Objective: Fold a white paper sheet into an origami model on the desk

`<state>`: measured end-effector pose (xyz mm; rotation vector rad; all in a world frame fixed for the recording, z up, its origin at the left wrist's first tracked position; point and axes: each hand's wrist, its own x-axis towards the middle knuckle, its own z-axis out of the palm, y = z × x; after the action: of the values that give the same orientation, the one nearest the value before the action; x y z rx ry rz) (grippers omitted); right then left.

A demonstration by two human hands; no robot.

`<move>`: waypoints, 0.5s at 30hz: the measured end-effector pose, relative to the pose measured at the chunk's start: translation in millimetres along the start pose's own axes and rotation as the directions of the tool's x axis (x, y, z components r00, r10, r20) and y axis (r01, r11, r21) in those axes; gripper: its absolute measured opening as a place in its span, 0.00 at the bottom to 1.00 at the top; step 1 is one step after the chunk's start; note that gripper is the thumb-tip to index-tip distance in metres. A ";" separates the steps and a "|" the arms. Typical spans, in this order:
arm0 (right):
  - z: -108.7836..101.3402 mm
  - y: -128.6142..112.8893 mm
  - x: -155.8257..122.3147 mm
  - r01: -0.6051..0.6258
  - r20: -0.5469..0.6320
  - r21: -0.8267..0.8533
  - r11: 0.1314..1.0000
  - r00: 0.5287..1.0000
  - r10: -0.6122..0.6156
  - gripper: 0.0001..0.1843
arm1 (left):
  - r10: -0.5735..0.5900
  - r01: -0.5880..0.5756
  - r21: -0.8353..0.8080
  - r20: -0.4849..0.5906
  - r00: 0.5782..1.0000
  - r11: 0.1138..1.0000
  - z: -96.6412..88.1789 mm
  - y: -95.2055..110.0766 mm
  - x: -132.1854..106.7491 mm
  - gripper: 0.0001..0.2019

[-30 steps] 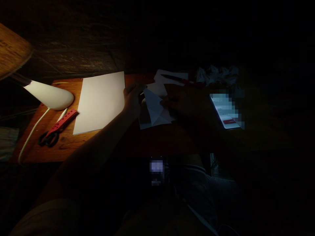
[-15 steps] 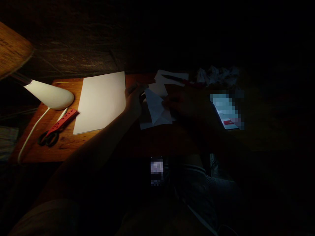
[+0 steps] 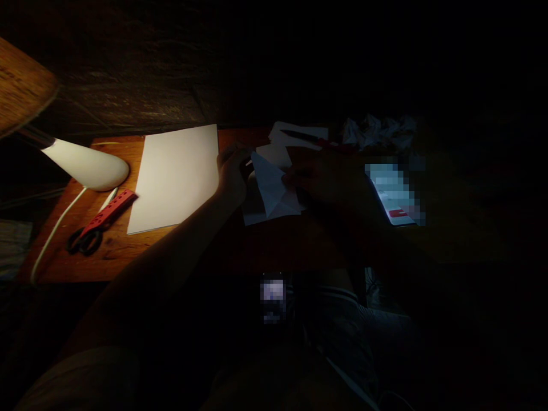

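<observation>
The scene is very dark, lit only from the left. A folded white paper piece (image 3: 270, 188) stands up from the wooden table (image 3: 120, 245) at the middle. My left hand (image 3: 232, 171) is closed on its upper left edge. My right hand (image 3: 319, 180), deep in shadow, pinches the piece's right side. Under the fold lies another white sheet (image 3: 252, 214).
A flat white sheet (image 3: 175, 174) lies left of my hands. Red-sheathed scissors (image 3: 100, 220) and a white lamp head (image 3: 85, 165) with its cord sit at the far left. A lit phone (image 3: 394, 194) lies on the right. Crumpled paper (image 3: 377, 130) and a pen on paper (image 3: 299, 136) lie behind.
Almost nothing differs; my left fingers have shifted slightly on the fold's top edge, and the paper piece has stayed in place.
</observation>
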<state>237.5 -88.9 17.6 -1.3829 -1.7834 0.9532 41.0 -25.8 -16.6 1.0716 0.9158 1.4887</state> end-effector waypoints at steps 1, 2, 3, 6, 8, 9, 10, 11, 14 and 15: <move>0.3 0.0 0.2 -0.002 -0.003 -0.002 1.000 1.000 0.002 0.12 | -0.001 0.001 0.003 0.003 1.000 1.000 -0.4 -0.2 0.4 0.15; 0.6 -0.1 0.4 -0.003 -0.003 -0.006 1.000 1.000 0.003 0.12 | 0.000 0.000 0.003 0.002 1.000 1.000 -0.7 -0.6 0.8 0.15; 0.6 -0.5 0.3 -0.002 0.001 -0.013 1.000 1.000 0.002 0.12 | 0.000 0.000 0.001 0.000 1.000 1.000 -0.9 -1.0 1.1 0.16; -0.7 -3.7 -0.6 0.003 0.013 -0.037 0.999 1.000 -0.003 0.12 | -0.008 0.008 -0.008 -0.015 1.000 1.000 -0.7 -2.0 1.6 0.16; -2.0 -6.9 -1.7 0.006 0.025 -0.040 0.999 1.000 -0.005 0.11 | -0.015 0.015 -0.009 -0.028 0.999 1.000 -0.3 -2.4 1.7 0.16; -2.5 -8.5 -2.3 0.001 0.026 -0.036 0.999 1.000 0.000 0.11 | -0.017 0.017 -0.008 -0.030 0.999 1.000 -0.1 -2.5 1.7 0.16; -2.9 -9.8 -2.9 -0.005 0.030 -0.030 1.000 1.000 0.006 0.11 | -0.018 0.018 -0.009 -0.030 0.999 1.000 -0.1 -2.6 1.8 0.16; -3.1 -10.7 -3.3 -0.009 0.033 -0.027 1.000 0.999 0.010 0.11 | -0.017 0.017 -0.011 -0.028 0.999 1.000 -0.1 -2.8 1.9 0.15; -3.0 -10.9 -3.9 -0.002 0.031 -0.021 1.000 1.000 0.002 0.11 | -0.009 0.008 -0.020 -0.020 1.000 1.000 0.0 -2.9 2.0 0.15; -2.8 -10.2 -3.8 0.003 0.032 -0.018 1.000 0.999 -0.002 0.10 | -0.005 0.005 -0.018 -0.019 1.000 1.000 0.2 -2.7 1.9 0.15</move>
<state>235.8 -93.9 27.5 -1.3834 -1.8211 0.9645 41.9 -23.5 -18.8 1.0428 0.9159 1.5027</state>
